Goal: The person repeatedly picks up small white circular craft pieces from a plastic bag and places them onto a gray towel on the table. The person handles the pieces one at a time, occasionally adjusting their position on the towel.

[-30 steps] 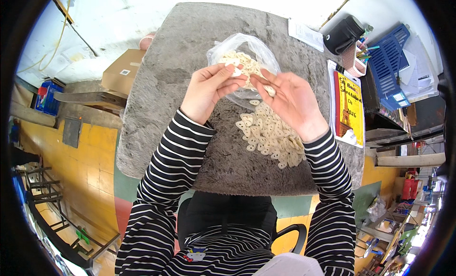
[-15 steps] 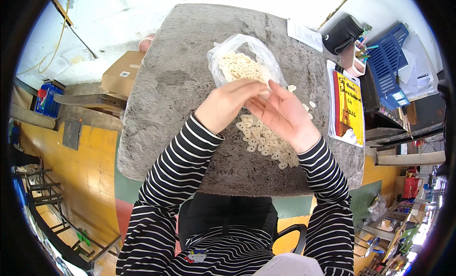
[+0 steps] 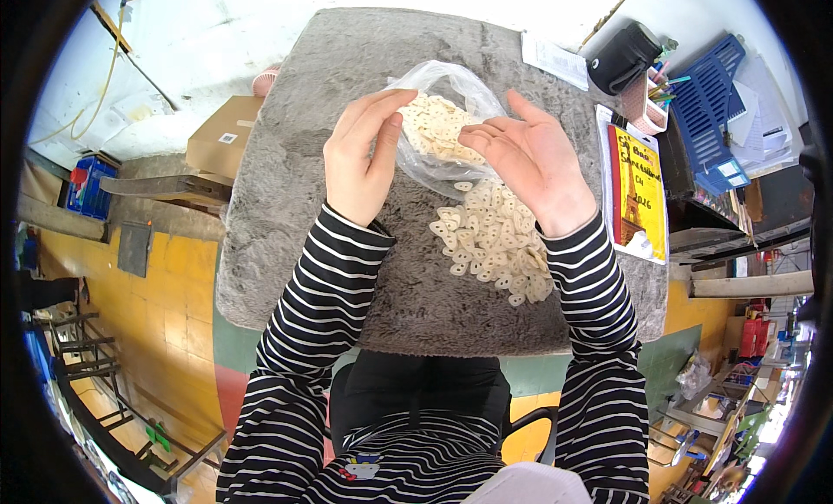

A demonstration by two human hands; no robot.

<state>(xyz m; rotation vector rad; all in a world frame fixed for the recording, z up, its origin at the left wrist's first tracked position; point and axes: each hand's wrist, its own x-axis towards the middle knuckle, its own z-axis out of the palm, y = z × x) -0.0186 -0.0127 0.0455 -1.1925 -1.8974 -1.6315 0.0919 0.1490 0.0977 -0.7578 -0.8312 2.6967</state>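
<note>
A clear plastic bag [image 3: 473,85] lies with its mouth spread on the grey plush table cover [image 3: 304,157]. Inside it are many small flat cream pieces [image 3: 438,129], rounded and pierced with holes. A loose pile of similar pale pieces [image 3: 495,235] lies on the cover, just nearer to me than the bag. My left hand [image 3: 363,152] hovers at the bag's left side, fingers extended together and thumb apart, holding nothing. On the other side my right hand [image 3: 540,167] is open with its palm showing, above the bag's right edge and the pile.
To the right lie a yellow-and-red packet [image 3: 638,191] and a sheet of paper [image 3: 555,61]. Behind them stand a black cylindrical object [image 3: 625,59], a pink pen holder [image 3: 644,105] and a blue rack [image 3: 707,113]. A cardboard box [image 3: 221,139] sits left of the table.
My hands, close together before over the bag's near edge, have parted. The left moved left and away from me, the right slightly right, uncovering more of the bag and pile.
</note>
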